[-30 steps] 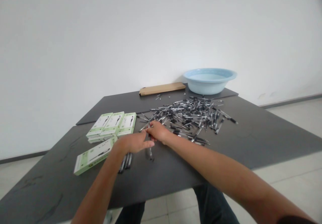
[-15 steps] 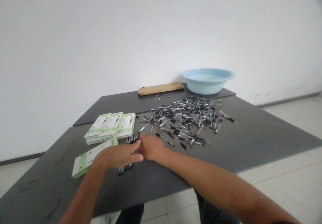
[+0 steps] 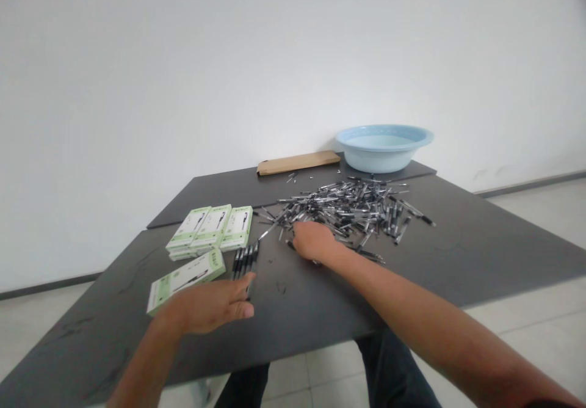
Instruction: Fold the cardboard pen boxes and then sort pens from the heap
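Note:
A row of several black-gripped pens [image 3: 246, 256] lies side by side on the dark table. My left hand [image 3: 208, 304] rests over the near end of that row, fingers stretched out and thumb apart, covering part of the pens. At the near left edge of a large heap of loose pens [image 3: 352, 203], my right hand [image 3: 314, 241] reaches down with its back to me. Its fingers are hidden, and one pen's dark end shows beside it. A green-and-white pen box [image 3: 187, 280] lies just beyond my left hand, at an angle.
Stacked green-and-white boxes [image 3: 210, 228] stand behind the single box. At the back are a flat brown cardboard piece [image 3: 297, 162] and a light blue basin [image 3: 384, 148]. Small bits lie near the cardboard. The table [image 3: 412, 280] ends at a near edge above my legs.
My right hand has moved right, from the pen row to the heap. My left hand has shifted slightly nearer me, uncovering more of the row. The view has turned a little left.

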`<state>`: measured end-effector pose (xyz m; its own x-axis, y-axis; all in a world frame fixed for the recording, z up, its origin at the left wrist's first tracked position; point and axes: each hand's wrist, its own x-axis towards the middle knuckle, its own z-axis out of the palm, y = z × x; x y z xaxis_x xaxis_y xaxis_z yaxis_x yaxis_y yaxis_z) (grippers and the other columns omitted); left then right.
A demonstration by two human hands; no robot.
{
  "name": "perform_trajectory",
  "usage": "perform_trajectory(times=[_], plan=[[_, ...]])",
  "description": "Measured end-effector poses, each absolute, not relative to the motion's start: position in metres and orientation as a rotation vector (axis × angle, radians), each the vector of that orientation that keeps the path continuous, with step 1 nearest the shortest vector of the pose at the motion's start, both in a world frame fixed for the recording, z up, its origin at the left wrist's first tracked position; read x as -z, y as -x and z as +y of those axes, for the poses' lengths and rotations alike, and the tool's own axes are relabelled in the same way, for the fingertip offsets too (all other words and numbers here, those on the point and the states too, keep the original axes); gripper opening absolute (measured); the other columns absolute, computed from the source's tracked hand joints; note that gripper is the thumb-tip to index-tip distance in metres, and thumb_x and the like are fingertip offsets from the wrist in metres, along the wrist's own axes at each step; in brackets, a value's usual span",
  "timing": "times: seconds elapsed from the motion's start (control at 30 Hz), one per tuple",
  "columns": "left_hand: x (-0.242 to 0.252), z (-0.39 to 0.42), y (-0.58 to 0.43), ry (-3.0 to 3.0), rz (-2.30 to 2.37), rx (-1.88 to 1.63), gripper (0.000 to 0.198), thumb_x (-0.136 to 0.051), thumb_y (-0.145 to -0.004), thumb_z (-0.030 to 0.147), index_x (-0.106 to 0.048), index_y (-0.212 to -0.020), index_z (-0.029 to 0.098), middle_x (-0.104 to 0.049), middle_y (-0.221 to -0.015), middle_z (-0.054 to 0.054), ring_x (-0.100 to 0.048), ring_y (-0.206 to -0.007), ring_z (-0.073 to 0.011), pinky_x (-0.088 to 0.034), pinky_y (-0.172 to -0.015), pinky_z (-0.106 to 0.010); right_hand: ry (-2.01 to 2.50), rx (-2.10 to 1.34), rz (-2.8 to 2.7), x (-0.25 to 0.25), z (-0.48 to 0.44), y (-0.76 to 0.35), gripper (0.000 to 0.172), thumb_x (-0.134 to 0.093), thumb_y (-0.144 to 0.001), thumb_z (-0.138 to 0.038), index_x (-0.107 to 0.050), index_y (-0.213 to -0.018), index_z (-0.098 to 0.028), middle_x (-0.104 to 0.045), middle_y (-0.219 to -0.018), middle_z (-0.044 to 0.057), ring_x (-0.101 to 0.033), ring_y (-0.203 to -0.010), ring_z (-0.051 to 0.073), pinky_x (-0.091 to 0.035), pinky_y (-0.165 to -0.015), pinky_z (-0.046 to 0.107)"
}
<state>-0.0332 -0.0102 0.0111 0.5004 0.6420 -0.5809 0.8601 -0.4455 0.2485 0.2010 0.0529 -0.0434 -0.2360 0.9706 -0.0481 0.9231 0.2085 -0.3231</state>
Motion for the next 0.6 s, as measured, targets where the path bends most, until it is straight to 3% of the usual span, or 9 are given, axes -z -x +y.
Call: perform_trajectory(times=[0.23, 0.43, 0.6], plan=[[-0.009, -0.014, -0.002, -2.219, 1.187, 0.572, 0.080, -0.034, -0.089, 0.053, -0.019, -0.147, -0.001, -0.060, -0.127, -0.019, -0.058, -0.112, -0.0296, -0.044, -0.092, -0.035, 1.813, -0.463, -2.425, 0.056, 0.057, -0.203, 0.038, -0.066, -0.075, -0.037, -0.069, -0.103, -0.011, -0.067, -0.111, 0.021, -0.062, -0.108, 0.031, -0.050, -0.087, 0.038], [-0.007, -0.007, -0.009, -2.244, 1.191, 0.637, 0.080, -0.033, -0.090, 0.054, -0.021, -0.147, 0.000, -0.065, -0.118, -0.017, -0.060, -0.108, -0.0304, -0.046, -0.087, -0.034, 1.742, -0.539, -2.407, 0.062, 0.067, -0.202, 0.024, -0.060, -0.076, -0.023, -0.071, -0.091, -0.008, -0.068, -0.104, 0.024, -0.065, -0.100, 0.036, -0.051, -0.080, 0.046], [-0.005, 0.002, -0.014, -2.282, 1.200, 0.643, 0.080, -0.032, -0.090, 0.055, -0.023, -0.147, -0.001, -0.064, -0.119, -0.019, -0.059, -0.109, -0.0321, -0.046, -0.087, -0.036, 1.636, -0.590, -2.244, 0.053, 0.075, -0.218, 0.025, -0.052, -0.080, -0.030, -0.066, -0.091, -0.012, -0.068, -0.102, 0.020, -0.064, -0.096, 0.033, -0.049, -0.077, 0.043]])
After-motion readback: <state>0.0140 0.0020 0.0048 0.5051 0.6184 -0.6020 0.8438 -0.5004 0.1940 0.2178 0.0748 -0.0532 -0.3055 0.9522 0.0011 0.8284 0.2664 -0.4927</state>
